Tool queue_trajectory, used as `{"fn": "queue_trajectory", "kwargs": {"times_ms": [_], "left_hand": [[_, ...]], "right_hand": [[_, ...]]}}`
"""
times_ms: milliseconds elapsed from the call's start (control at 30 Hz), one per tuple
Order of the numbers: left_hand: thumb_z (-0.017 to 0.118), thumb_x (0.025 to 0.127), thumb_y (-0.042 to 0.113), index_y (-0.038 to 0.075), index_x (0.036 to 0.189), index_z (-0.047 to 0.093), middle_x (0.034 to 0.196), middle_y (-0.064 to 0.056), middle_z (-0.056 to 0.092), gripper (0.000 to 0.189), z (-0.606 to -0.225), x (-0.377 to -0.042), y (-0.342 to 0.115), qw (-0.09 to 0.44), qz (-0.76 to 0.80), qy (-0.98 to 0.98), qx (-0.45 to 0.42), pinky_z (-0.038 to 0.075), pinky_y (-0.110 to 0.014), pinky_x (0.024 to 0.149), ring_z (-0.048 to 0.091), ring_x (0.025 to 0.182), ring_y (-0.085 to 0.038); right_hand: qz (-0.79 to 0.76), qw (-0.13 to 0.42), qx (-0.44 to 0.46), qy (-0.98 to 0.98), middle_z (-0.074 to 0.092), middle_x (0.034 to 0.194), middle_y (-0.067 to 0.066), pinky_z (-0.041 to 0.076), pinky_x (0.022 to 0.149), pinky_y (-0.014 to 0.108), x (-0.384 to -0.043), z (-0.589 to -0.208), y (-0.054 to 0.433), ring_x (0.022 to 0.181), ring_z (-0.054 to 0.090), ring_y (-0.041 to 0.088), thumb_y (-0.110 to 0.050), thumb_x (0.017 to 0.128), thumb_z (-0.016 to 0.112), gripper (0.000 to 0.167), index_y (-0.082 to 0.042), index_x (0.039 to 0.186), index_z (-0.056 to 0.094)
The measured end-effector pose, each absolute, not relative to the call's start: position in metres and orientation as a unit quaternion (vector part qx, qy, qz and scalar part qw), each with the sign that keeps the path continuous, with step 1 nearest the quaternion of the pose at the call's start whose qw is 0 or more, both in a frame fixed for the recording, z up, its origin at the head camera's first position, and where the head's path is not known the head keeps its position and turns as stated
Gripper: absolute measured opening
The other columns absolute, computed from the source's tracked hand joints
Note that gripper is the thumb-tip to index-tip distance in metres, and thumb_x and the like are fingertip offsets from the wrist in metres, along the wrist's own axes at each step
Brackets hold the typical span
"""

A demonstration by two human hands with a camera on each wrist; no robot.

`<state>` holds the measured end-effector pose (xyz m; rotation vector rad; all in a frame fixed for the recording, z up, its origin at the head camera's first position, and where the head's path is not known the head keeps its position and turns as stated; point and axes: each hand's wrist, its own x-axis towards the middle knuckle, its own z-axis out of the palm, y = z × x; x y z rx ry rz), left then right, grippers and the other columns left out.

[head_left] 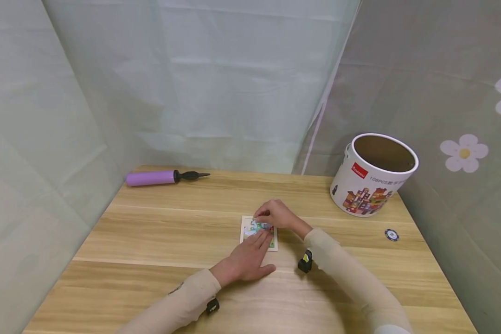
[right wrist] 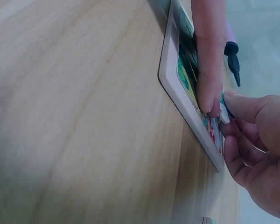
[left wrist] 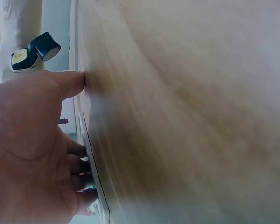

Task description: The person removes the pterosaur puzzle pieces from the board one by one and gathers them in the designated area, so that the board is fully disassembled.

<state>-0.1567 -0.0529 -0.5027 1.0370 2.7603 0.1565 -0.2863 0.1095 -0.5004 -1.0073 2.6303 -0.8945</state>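
Observation:
A small jigsaw puzzle in a pale-rimmed tray [head_left: 274,247] lies flat on the table, its picture partly hidden under both hands. My left hand [head_left: 247,259] rests on the near part of it, fingers straight and fingertips pressing the pieces; its thumb touches the table in the left wrist view. At the far right edge of the tray, my right hand [head_left: 279,216] pinches a small puzzle piece [right wrist: 224,115] between thumb and fingers. That piece shows white and green, close over the puzzle surface and beside the left fingertips.
A purple balloon pump [head_left: 154,178] lies at the back left. A white toy-block bucket [head_left: 338,190] stands at the back right, with a dark poker chip [head_left: 391,234] in front of it. Fabric curtains [head_left: 234,93] enclose the wooden table [head_left: 150,241].

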Motion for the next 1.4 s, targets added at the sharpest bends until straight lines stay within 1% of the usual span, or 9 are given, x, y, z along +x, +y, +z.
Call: {"fn": "queue_trajectory", "kwargs": {"times_ms": [300, 400, 500, 667, 767, 1000, 1200, 1400], "left_hand": [[0.048, 0.104, 0.053, -0.006, 0.158, 0.028, 0.167, -0.021, 0.024, 0.082, -0.502, -0.158, -0.054, 0.094, 0.054, 0.931, 0.349, 0.022, -0.039, 0.126, 0.021, 0.155, -0.032], [0.048, 0.104, 0.053, -0.005, 0.158, 0.029, 0.166, -0.020, 0.025, 0.082, -0.501, -0.157, -0.054, 0.095, 0.055, 0.930, 0.350, 0.022, -0.039, 0.125, 0.022, 0.155, -0.031], [0.048, 0.104, 0.053, -0.005, 0.158, 0.029, 0.166, -0.021, 0.024, 0.082, -0.501, -0.156, -0.054, 0.096, 0.060, 0.930, 0.349, 0.023, -0.040, 0.125, 0.022, 0.155, -0.032], [0.049, 0.104, 0.053, -0.006, 0.157, 0.029, 0.166, -0.023, 0.024, 0.082, -0.500, -0.156, -0.054, 0.093, 0.062, 0.931, 0.349, 0.024, -0.042, 0.125, 0.023, 0.155, -0.034], [0.048, 0.104, 0.054, -0.005, 0.158, 0.028, 0.167, -0.021, 0.023, 0.082, -0.500, -0.155, -0.053, 0.093, 0.058, 0.932, 0.346, 0.024, -0.041, 0.125, 0.023, 0.155, -0.033], [0.045, 0.104, 0.057, -0.002, 0.160, 0.026, 0.168, -0.019, 0.020, 0.083, -0.502, -0.157, -0.054, 0.091, 0.047, 0.934, 0.343, 0.022, -0.040, 0.125, 0.020, 0.156, -0.031], [0.044, 0.104, 0.056, -0.003, 0.160, 0.024, 0.168, -0.020, 0.019, 0.084, -0.503, -0.156, -0.055, 0.092, 0.057, 0.932, 0.345, 0.021, -0.041, 0.126, 0.019, 0.156, -0.032], [0.046, 0.104, 0.054, -0.004, 0.159, 0.028, 0.167, -0.021, 0.023, 0.082, -0.503, -0.155, -0.055, 0.079, 0.054, 0.931, 0.353, 0.024, -0.041, 0.125, 0.023, 0.155, -0.033]], "right_hand": [[-0.328, 0.071, -0.354, 0.873, 0.078, 0.101, 0.000, 0.058, 0.081, 0.028, -0.287, -0.500, 0.110, 0.092, 0.070, 0.010, -0.017, 0.096, 0.072, 0.011, -0.013, 0.101, 0.082], [-0.340, 0.069, -0.344, 0.872, 0.078, 0.103, 0.001, 0.057, 0.079, 0.027, -0.286, -0.497, 0.114, 0.089, 0.069, 0.008, -0.016, 0.097, 0.072, 0.013, -0.012, 0.103, 0.082], [-0.342, 0.065, -0.334, 0.876, 0.078, 0.103, 0.000, 0.056, 0.076, 0.024, -0.287, -0.496, 0.121, 0.083, 0.068, 0.005, -0.016, 0.097, 0.072, 0.014, -0.010, 0.106, 0.081], [-0.346, 0.048, -0.336, 0.875, 0.078, 0.098, 0.001, 0.055, 0.070, 0.023, -0.289, -0.494, 0.139, 0.076, 0.065, 0.003, -0.014, 0.096, 0.072, 0.013, -0.007, 0.103, 0.080], [-0.345, 0.047, -0.325, 0.879, 0.078, 0.097, 0.000, 0.055, 0.071, 0.024, -0.287, -0.490, 0.152, 0.077, 0.065, 0.003, -0.015, 0.096, 0.073, 0.012, -0.008, 0.102, 0.080], [-0.335, 0.038, -0.297, 0.894, 0.078, 0.100, 0.002, 0.058, 0.077, 0.029, -0.283, -0.485, 0.183, 0.086, 0.070, 0.009, -0.014, 0.095, 0.073, 0.011, -0.010, 0.101, 0.081], [-0.341, 0.030, -0.283, 0.896, 0.079, 0.098, 0.003, 0.057, 0.076, 0.027, -0.278, -0.487, 0.209, 0.086, 0.070, 0.011, -0.011, 0.093, 0.075, 0.008, -0.010, 0.097, 0.082], [-0.335, 0.024, -0.277, 0.900, 0.079, 0.095, 0.004, 0.056, 0.074, 0.026, -0.271, -0.491, 0.235, 0.084, 0.070, 0.011, -0.008, 0.092, 0.075, 0.008, -0.008, 0.095, 0.082]]}}
